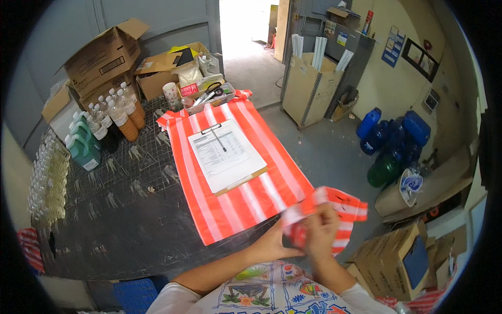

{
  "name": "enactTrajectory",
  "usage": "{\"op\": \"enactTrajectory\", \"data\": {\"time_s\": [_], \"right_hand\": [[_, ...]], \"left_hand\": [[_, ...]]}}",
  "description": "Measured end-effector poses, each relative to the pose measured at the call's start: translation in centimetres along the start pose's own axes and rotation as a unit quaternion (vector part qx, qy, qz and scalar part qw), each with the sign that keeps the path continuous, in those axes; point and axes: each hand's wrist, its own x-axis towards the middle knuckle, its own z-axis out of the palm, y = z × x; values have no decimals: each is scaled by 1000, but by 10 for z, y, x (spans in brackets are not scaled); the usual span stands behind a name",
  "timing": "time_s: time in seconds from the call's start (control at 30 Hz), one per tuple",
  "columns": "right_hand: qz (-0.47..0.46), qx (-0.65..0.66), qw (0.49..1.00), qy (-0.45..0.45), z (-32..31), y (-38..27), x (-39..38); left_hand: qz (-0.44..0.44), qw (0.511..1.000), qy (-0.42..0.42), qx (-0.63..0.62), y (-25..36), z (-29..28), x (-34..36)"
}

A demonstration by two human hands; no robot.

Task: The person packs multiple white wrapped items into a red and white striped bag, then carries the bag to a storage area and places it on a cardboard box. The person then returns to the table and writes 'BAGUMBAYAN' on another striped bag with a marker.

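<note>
A bunched red-and-white striped plastic bag (345, 209) is up in front of my body, off the table's near right edge. My right hand (321, 225) is closed around it, a little blurred by motion. My left hand (277, 242) grips its left side, with the fingers partly hidden behind the plastic. Another striped plastic bag (246, 201) lies flat on the dark table (130, 230), close to my hands. On top of that flat bag rests a clipboard (243, 180) with a printed sheet, and a pen (218, 140) lies across the paper.
Bottles with brown liquid (123, 120) and green jugs (82, 146) stand at the table's left, beside clear bottles (47, 178). A tray with scissors (212, 91) and cardboard boxes (102, 60) sit at the back. Blue jugs (392, 133) and a carton (389, 259) are on the right.
</note>
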Motion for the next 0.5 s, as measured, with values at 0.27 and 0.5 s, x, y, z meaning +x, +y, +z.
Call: {"op": "enactTrajectory", "data": {"time_s": [0.27,0.5], "right_hand": [[-155,-49,896,-412,109,-56,-20],[193,-333,880,-277,28,50,-20]], "left_hand": [[69,913,403,-18,33,-165,-92],[-11,775,611,-161,-16,-407,-250]]}}
